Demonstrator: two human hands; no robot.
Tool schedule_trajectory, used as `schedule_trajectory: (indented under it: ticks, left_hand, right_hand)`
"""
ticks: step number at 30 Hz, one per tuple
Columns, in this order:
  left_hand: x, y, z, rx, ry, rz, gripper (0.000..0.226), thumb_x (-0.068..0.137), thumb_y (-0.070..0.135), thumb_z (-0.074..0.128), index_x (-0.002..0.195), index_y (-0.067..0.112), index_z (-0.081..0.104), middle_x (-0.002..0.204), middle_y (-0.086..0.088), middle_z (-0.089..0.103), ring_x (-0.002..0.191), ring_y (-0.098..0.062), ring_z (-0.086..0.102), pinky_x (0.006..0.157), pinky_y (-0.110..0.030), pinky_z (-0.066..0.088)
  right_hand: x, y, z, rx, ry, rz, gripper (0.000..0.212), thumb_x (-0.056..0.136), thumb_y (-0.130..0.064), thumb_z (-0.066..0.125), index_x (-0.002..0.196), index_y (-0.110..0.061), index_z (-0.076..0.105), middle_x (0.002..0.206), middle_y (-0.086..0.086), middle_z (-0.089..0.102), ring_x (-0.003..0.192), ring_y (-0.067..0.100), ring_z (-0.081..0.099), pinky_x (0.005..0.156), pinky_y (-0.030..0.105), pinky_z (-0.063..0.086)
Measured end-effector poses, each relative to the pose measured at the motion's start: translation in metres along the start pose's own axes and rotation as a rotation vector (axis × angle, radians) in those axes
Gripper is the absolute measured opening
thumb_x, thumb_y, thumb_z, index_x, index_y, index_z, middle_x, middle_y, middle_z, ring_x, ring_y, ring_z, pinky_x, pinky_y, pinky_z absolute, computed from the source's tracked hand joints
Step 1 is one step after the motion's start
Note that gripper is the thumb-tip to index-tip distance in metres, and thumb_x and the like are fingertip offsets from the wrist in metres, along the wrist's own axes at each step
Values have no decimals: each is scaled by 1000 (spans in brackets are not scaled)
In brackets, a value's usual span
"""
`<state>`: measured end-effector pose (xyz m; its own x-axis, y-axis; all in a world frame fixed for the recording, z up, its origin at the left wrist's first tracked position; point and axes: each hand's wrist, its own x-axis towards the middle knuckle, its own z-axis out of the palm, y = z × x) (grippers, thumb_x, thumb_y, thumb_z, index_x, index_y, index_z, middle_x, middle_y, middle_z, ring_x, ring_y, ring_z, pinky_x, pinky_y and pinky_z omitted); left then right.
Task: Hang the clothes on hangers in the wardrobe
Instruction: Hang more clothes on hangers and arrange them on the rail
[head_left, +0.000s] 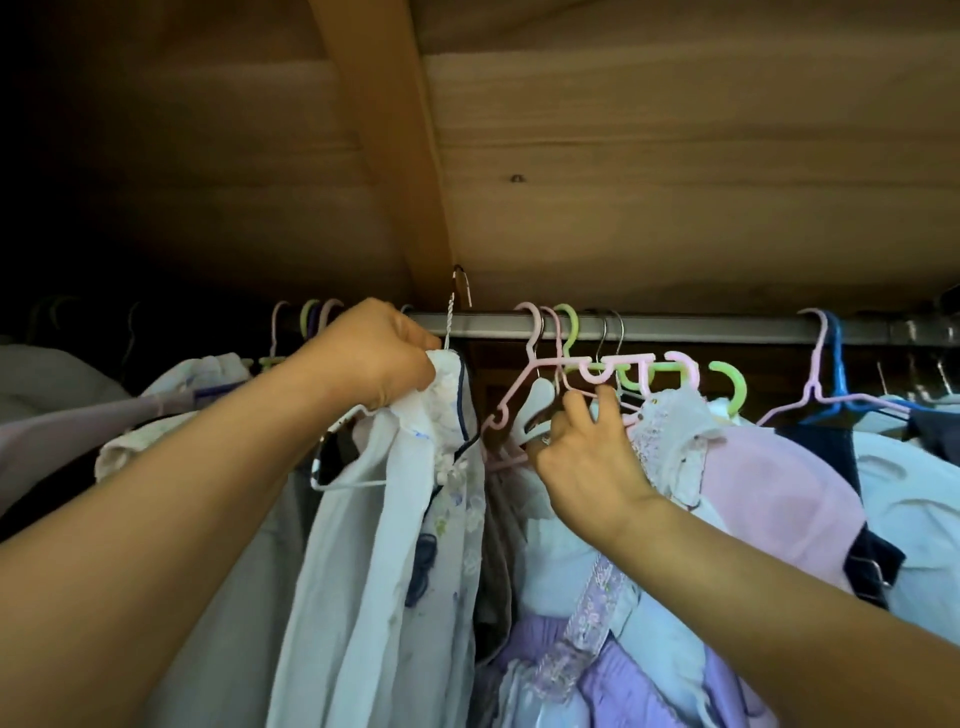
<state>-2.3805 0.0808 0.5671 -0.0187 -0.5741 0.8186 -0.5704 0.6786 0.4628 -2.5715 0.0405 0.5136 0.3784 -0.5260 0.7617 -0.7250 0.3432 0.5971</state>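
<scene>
Under the wardrobe's grained wooden ceiling (649, 156), a straight grey metal rail (675, 328) runs across, crowded with soft hanging clothes: a thin white floral-print garment (395, 545) in the middle, a smooth pink one with a lace collar (769, 499) to its right and lilac fabric lower down. The left hand (374, 353) is closed round the gathered neck of the white garment and its twisted wire hanger (449, 317), whose hook rises above the rail. The right hand (587, 462) has curled fingers gripping the thin pink plastic hangers (540, 374) hooked on the rail beside pale green ones (727, 384).
</scene>
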Motion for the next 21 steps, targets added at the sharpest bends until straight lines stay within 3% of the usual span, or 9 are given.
schedule_trajectory:
  ticks: [5, 9, 11, 14, 17, 21]
  left_hand:
    - [2, -1, 10, 64, -2, 27, 31, 86, 6, 58, 115, 13, 67, 78, 3, 61, 62, -4, 51, 55, -18, 44]
    - [7, -7, 8, 78, 41, 35, 29, 83, -1, 55, 101, 14, 73, 68, 3, 62, 59, -8, 55, 47, -16, 44]
    - [7, -12, 10, 93, 57, 60, 26, 83, 0, 56, 95, 13, 74, 69, 0, 65, 62, -12, 58, 52, -17, 45]
    - [9, -17, 14, 101, 71, 74, 24, 83, 1, 56, 95, 11, 74, 72, -2, 66, 65, -15, 60, 56, -20, 45]
    - [12, -20, 13, 102, 73, 71, 25, 83, 0, 57, 97, 13, 74, 62, 7, 62, 56, -8, 54, 44, -16, 40]
    - [15, -20, 6, 95, 55, 51, 26, 83, -2, 56, 96, 14, 73, 61, 8, 61, 55, -7, 54, 42, -14, 38]
  right_hand:
    - [1, -4, -2, 5, 3, -1, 19, 91, -16, 43, 102, -16, 60, 104, 10, 58, 115, 32, 33, 103, 51, 23]
    - [-1, 0, -4, 8, 20, -27, 12, 93, -14, 41, 84, -18, 49, 97, 7, 58, 114, 31, 33, 103, 50, 24]
    - [0, 0, -3, 20, 24, -38, 13, 92, -12, 42, 79, -16, 43, 94, 6, 57, 113, 30, 33, 101, 50, 24]
    - [1, 1, -2, 16, 25, -79, 15, 90, -10, 43, 88, -17, 56, 99, 6, 59, 114, 31, 32, 98, 49, 24]
    - [1, 6, -5, -4, 11, -122, 21, 89, -9, 44, 101, -12, 61, 104, 8, 60, 117, 31, 30, 98, 51, 23]
    - [3, 12, -11, -24, -13, -166, 21, 90, -8, 44, 98, -12, 62, 106, 10, 61, 121, 32, 29, 106, 55, 15]
